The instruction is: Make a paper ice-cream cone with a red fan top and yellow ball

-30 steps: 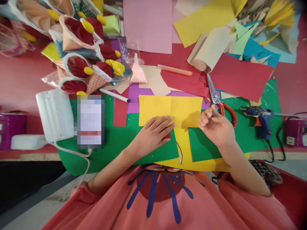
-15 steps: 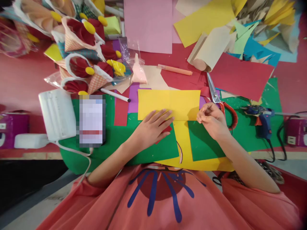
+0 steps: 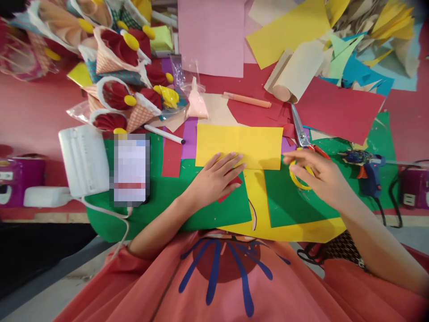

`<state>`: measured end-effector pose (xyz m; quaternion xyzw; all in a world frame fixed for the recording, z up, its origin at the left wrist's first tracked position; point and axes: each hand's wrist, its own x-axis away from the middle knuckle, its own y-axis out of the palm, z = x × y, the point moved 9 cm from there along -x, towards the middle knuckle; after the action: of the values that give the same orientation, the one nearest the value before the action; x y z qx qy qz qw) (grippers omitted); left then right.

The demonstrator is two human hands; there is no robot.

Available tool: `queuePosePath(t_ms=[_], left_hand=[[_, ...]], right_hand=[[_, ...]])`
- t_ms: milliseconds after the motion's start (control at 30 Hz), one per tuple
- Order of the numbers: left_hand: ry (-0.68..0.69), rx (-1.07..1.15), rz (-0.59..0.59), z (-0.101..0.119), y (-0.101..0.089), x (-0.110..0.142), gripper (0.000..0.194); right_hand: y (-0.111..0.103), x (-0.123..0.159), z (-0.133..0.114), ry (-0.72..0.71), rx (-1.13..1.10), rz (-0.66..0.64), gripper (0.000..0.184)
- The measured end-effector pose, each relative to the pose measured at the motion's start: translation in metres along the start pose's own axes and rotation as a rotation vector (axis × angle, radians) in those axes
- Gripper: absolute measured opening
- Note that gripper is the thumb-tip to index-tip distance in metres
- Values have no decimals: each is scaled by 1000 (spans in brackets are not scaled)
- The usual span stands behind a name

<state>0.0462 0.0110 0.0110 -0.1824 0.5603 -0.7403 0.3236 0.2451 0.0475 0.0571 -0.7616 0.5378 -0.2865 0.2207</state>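
A rectangular yellow paper (image 3: 239, 139) lies in front of me, with a faint crease down its middle. My left hand (image 3: 216, 181) rests flat on its lower edge, fingers spread, partly over a small red paper scrap (image 3: 229, 190). To the right of the yellow paper, my right hand (image 3: 318, 176) hovers over the scissors (image 3: 300, 129), thumb and fingers apart. The scissors' blades point away from me. Their yellow and red handles show partly around my right fingers. Green sheets (image 3: 281, 208) lie beneath.
A glue gun (image 3: 370, 172) stands at the right. A phone (image 3: 130, 167) and a white device (image 3: 83, 161) with a cable lie left. Paper cones (image 3: 117, 49), a white marker (image 3: 164, 134), an orange pen (image 3: 247, 100), a paper roll (image 3: 298, 71) and scraps are farther back.
My right hand has moved right from the yellow paper's corner to the scissors, and its fingers have spread from a pinch. My left hand stays on the paper. The view has shifted slightly.
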Motion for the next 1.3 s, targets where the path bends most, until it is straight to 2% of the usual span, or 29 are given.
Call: queuePosePath(t_ms=[67, 167, 267, 400, 500, 567, 667, 767, 867, 967, 1067, 1200, 1300], left_hand=[[-1, 6, 11, 0, 0, -1, 46], [15, -8, 30, 1, -2, -2, 46], [34, -38, 54, 2, -4, -3, 46], [43, -41, 71, 2, -6, -3, 46], [29, -36, 71, 1, -6, -3, 45], [17, -27, 71, -1, -5, -3, 46], [5, -35, 87, -3, -6, -2, 46], [-10, -56, 95, -6, -6, -2, 45], [-69, -48, 103, -10, -6, 0, 43], [-145, -21, 167, -12, -15, 1, 47], [-207, 37, 248, -14, -31, 2, 56], [-229, 57, 309, -14, -54, -1, 62], [-227, -20, 275, -14, -61, -7, 57]], right_hand=[[-4, -16, -4, -122, 245, 93, 32], [5, -42, -1, -210, 430, 123, 39], [14, -59, 1, -232, 493, 129, 38], [13, -67, 1, -229, 570, 188, 39], [11, -69, 0, -214, 563, 198, 24], [10, -68, -3, -205, 517, 212, 15], [8, -61, -9, -179, 392, 213, 11], [15, -53, -4, -71, 184, 77, 16], [21, -42, -1, 11, 44, -57, 9], [7, -29, -7, 14, 10, 45, 11], [-1, -14, -21, -66, 27, 143, 13], [1, 4, -45, -213, 141, 188, 18], [5, 10, -53, -257, 171, 177, 24]])
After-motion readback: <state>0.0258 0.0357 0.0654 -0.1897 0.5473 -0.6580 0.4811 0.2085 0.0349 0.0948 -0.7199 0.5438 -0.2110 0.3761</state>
